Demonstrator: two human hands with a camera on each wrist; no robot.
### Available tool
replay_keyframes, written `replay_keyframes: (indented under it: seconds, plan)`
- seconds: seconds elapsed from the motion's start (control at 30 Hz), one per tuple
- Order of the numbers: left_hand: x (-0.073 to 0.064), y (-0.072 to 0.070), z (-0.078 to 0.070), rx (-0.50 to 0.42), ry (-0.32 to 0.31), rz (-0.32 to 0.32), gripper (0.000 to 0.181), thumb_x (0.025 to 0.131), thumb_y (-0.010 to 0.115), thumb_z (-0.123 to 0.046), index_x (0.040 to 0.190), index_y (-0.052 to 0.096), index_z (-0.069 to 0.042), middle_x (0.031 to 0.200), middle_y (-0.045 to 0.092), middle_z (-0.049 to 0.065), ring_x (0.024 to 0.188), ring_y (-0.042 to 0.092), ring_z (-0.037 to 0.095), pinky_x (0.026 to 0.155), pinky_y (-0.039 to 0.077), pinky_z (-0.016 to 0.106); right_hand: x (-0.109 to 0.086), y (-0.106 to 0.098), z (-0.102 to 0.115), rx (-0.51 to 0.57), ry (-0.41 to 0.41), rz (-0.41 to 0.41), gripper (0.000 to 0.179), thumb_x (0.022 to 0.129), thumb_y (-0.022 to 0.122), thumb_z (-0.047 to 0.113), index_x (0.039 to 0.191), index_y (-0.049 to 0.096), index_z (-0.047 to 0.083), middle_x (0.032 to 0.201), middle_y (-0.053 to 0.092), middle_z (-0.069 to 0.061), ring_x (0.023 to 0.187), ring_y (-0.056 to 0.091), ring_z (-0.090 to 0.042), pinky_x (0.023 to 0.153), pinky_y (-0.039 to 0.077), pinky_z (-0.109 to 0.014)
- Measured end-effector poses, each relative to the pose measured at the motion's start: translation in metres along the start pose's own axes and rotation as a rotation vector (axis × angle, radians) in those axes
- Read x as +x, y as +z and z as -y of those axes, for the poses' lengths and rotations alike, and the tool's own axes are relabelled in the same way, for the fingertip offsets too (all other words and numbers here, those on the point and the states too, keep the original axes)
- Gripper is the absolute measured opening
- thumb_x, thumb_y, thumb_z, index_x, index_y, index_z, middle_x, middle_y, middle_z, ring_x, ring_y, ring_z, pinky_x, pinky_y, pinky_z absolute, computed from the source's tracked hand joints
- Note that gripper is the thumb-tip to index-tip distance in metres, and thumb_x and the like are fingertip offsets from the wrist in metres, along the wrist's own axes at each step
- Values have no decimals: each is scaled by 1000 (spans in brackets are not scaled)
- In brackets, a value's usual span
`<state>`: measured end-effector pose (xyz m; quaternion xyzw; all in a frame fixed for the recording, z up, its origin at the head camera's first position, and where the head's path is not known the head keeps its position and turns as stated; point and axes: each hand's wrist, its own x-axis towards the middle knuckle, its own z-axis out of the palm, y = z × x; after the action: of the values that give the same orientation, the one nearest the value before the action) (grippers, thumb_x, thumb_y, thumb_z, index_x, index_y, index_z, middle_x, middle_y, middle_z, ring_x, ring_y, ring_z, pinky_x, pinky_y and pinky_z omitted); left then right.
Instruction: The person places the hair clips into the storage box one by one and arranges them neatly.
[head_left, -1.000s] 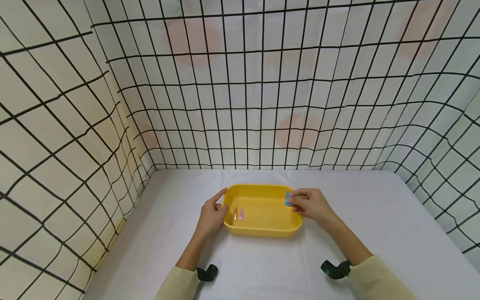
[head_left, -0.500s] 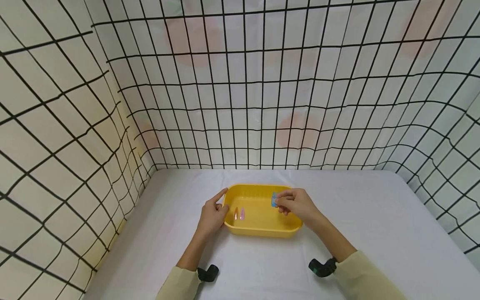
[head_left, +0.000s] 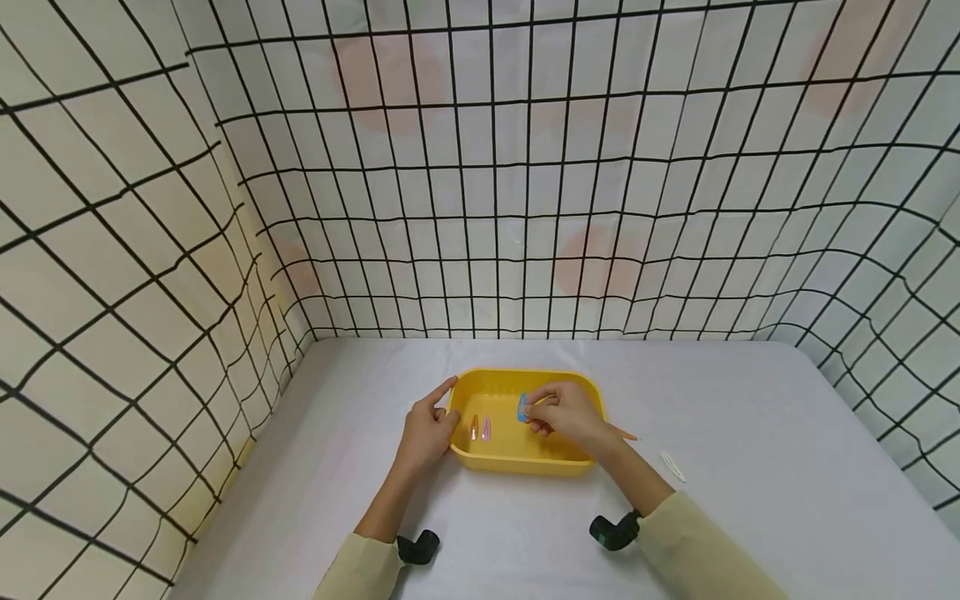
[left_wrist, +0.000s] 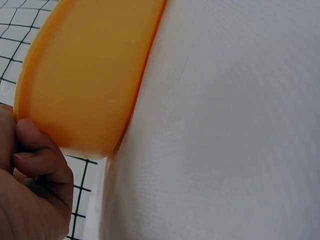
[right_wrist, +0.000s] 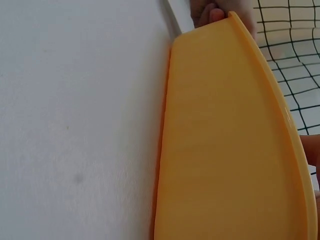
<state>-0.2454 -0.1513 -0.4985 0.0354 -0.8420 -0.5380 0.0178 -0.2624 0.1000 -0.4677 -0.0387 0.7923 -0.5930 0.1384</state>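
Note:
A yellow plastic tray (head_left: 517,467) lies on the white-covered table. My left hand (head_left: 427,429) grips its left end, with the thumb at the rim and curled fingers outside, as the left wrist view shows. Over the tray's inside, my right hand (head_left: 573,412) pinches a blue hair clip (head_left: 522,408) between thumb and fingers. Side by side on the tray floor near the left end lie an orange hair clip (head_left: 474,427) and a pink hair clip (head_left: 486,428). In the right wrist view the tray wall (right_wrist: 225,130) hides most of the right hand (right_wrist: 312,150) and the clip.
Right of the tray, a slim orange piece (head_left: 624,432) shows partly behind the right arm. A white hair clip (head_left: 673,467) lies farther right on the tablecloth (head_left: 780,467). Black wire grid (head_left: 525,217) stands behind the table and along both sides.
My right hand has carried the blue hair clip left from the tray's right rim to over its middle. The white clip has come into view. The left hand stays put.

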Motion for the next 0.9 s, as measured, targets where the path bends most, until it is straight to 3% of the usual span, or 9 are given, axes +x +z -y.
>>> replay_keyframes:
  seconds: [0.43,0.9]
  plan:
    - [0,1,-1,-8,7,8,62,92,61,-10,151,54,-28,52,40,-3,40,37,12,39,35,20,12,24,-4,-98,56,2,11,91,73,8,99,73,0,72,73,-9,57,66,-19,58,58,-26]
    - [-1,-1,-2,-2,1,0,61,92,61,-11,151,54,-29,53,40,-3,42,36,12,40,34,19,19,40,-1,-184,52,45,6,89,71,2,93,73,-2,67,71,-10,53,67,-18,53,58,-26]
